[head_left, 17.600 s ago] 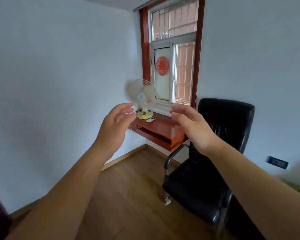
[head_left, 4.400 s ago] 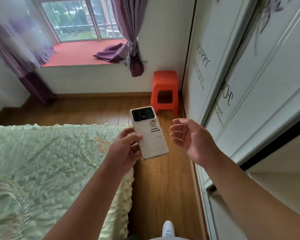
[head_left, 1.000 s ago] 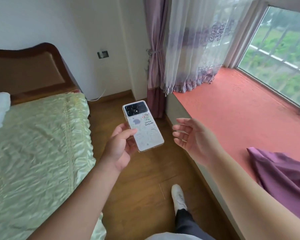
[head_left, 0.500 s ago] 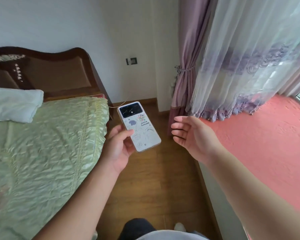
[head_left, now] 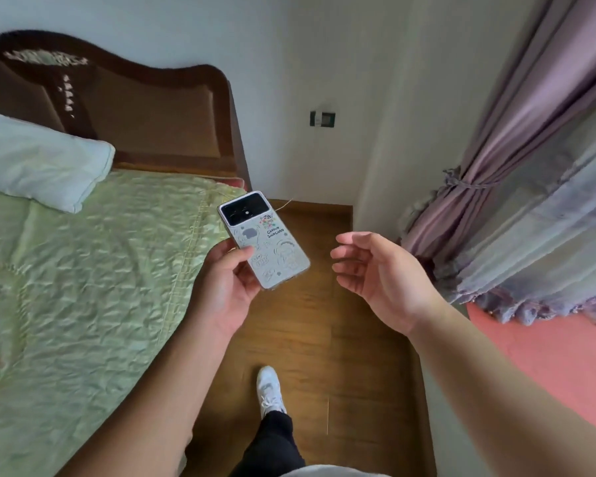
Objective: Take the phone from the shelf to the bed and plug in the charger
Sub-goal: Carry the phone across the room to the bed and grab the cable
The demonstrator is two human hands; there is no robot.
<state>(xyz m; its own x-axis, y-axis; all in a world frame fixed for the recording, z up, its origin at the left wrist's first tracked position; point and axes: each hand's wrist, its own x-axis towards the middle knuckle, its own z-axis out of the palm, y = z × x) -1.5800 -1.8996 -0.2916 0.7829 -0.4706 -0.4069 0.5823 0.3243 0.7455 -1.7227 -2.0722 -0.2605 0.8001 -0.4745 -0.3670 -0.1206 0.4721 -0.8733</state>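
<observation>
My left hand (head_left: 226,287) grips the lower end of a white phone (head_left: 267,244), back side up, with cartoon doodles and a black camera block. It hovers over the wood floor just off the bed's right edge. The bed (head_left: 76,287) with a pale green quilt fills the left. My right hand (head_left: 379,277) floats open and empty to the right of the phone. A thin white charger cable (head_left: 284,204) runs from the bed's corner along the floor near the wall. A dark wall socket (head_left: 322,118) sits above it.
A white pillow (head_left: 38,163) lies by the brown headboard (head_left: 145,115). Purple curtains (head_left: 516,187) hang at right over a red window ledge (head_left: 547,356). A narrow strip of wood floor (head_left: 324,339) runs between bed and ledge; my white shoe (head_left: 269,390) is on it.
I have stepped closer to the bed's head end, and the view has turned left. The phone stays in my left hand; my right hand stays open beside it.
</observation>
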